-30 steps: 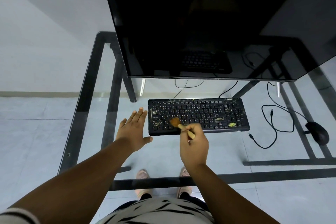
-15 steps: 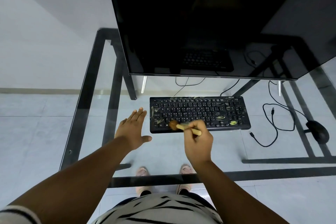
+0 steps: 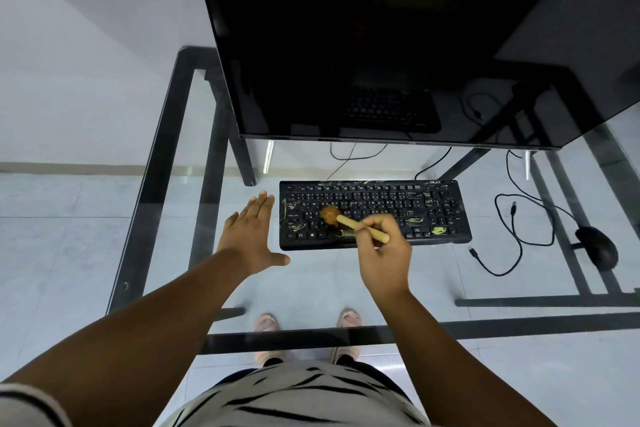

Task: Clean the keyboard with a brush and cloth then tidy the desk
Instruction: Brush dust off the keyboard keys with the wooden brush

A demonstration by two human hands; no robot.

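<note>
A black keyboard (image 3: 398, 208) with yellowish dirt smears lies on the glass desk (image 3: 311, 281) in front of the monitor. My right hand (image 3: 386, 256) grips the wooden handle of a small brush (image 3: 349, 221); its brown bristles sit on the keys at the keyboard's left-centre. My left hand (image 3: 251, 236) lies flat on the glass with fingers straight, its fingertips beside the keyboard's left edge. No cloth is in view.
A large black monitor (image 3: 381, 45) stands right behind the keyboard. A black mouse (image 3: 597, 248) sits at the right, with a looped cable (image 3: 512, 232) and loose plug between it and the keyboard. The desk's dark metal frame (image 3: 149, 184) runs along the left and near edges.
The brush head has moved up and left across the keys, from the bottom row toward the middle rows. My left hand stays flat beside the keyboard.
</note>
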